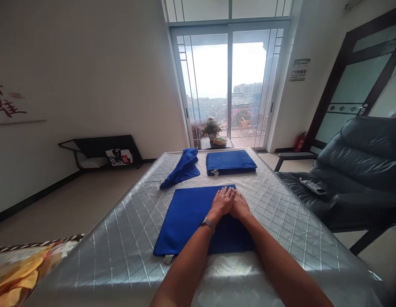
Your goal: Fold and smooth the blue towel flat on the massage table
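Observation:
A blue cloth (185, 221) lies spread flat on the silver quilted table cover (127, 238), a white tag showing at its near left corner. My left hand (222, 201) rests on the cloth near its far right corner, fingers stretched out. Beside it and partly overlapped by it, my right hand (240, 205) also presses flat on the cloth. Neither hand grips anything. Farther back is a neat stack of folded blue cloths (230, 162) with a white tag. A crumpled blue cloth (181, 168) lies to the left of that stack.
A dark padded armchair (361, 166) with a power strip (313, 186) on its seat stands at the right. Beyond the table's far edge, a potted plant (211, 128) sits before the sliding glass door. Patterned yellow fabric (21, 268) shows at the lower left.

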Demonstrator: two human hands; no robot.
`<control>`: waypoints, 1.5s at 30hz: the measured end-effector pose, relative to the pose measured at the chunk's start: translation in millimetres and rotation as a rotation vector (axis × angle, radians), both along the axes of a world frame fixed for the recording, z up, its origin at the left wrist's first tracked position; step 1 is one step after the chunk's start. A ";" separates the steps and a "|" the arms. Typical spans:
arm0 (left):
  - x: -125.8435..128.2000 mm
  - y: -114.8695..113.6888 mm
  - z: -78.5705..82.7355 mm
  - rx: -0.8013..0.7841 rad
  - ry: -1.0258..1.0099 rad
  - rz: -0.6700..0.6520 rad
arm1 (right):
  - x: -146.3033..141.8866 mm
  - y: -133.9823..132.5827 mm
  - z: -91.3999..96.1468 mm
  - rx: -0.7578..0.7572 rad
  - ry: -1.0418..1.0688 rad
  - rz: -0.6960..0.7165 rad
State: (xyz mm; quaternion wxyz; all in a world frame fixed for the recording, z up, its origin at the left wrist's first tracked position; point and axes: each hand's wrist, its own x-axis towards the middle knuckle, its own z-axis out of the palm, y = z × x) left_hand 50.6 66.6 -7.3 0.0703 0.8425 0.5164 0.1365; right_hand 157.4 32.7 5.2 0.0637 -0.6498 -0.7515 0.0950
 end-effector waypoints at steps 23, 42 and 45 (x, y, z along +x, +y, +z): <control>-206.1 -54.4 -1.7 -0.046 0.189 0.478 | -2.5 5.2 -2.0 0.032 -0.014 -0.058; -201.8 -51.1 -3.2 0.041 0.157 0.506 | -1.8 -56.8 -2.5 0.059 -0.043 -0.053; -187.2 -52.7 5.0 0.092 0.179 0.491 | -1.7 -56.0 -5.0 0.086 -0.022 -0.046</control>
